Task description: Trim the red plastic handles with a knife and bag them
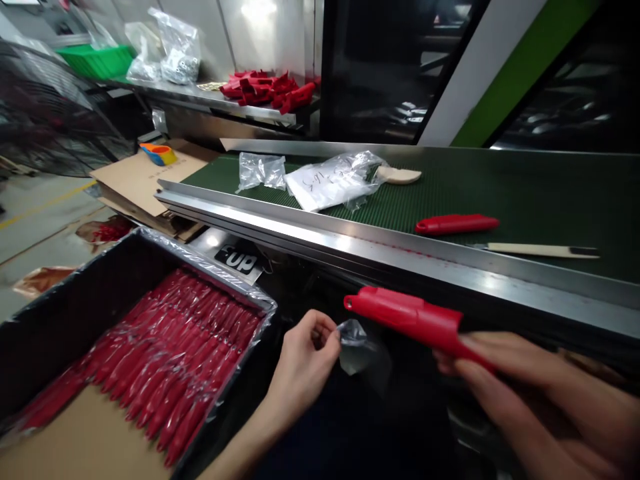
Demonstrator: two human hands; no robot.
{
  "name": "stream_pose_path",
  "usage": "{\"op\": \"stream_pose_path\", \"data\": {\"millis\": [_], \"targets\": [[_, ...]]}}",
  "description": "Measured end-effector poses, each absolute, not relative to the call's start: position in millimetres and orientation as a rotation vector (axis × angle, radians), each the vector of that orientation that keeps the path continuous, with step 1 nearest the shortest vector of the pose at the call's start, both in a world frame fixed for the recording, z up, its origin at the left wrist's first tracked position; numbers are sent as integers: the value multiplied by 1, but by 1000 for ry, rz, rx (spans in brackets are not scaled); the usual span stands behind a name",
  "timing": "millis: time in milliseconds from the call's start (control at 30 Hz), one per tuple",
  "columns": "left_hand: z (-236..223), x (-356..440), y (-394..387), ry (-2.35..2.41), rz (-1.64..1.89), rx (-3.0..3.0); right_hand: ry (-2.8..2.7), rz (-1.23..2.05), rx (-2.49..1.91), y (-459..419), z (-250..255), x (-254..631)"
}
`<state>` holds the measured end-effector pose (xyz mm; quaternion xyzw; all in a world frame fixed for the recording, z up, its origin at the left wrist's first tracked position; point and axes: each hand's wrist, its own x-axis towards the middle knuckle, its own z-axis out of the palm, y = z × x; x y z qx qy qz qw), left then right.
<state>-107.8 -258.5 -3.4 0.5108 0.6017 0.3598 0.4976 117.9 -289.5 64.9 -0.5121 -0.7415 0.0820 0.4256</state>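
Between the thumb and fingers of my left hand point(307, 353) is pinched a small clear plastic bag point(356, 347), which hangs to the right and is partly blurred. My right hand point(540, 393) grips a red plastic handle point(407, 315) by its near end; the far end, with a small hole, points left towards the bag. Handle and bag are apart. Left of my hands, a lined box point(267, 308) holds rows of red handles point(170, 353) wrapped in clear plastic. Another red handle point(457, 224) lies on the green conveyor belt point(545, 193).
On the belt lie a wooden-handled tool point(543, 250), clear bags point(261, 171), a marked white packet point(320, 185) and a beige piece point(399, 175). A metal rail point(350, 243) edges it. Behind are a pile of red parts point(270, 90), a green basket point(95, 61) and a fan point(45, 107). Orange-blue tape point(159, 154) sits on cardboard.
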Motion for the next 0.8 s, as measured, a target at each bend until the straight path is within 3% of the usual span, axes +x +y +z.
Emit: {"op": "stream_pose_path", "data": {"millis": [133,500,800], "targets": [[0,-108,-250,1419,877,1116,-2206,56,-1005,-305,52,127],[9,-102,-261,1291,1040,1275,-2629,-208,-814,-304,33,132],[-7,-90,-289,1279,1202,1445,-1823,87,-1240,-313,23,85]]}}
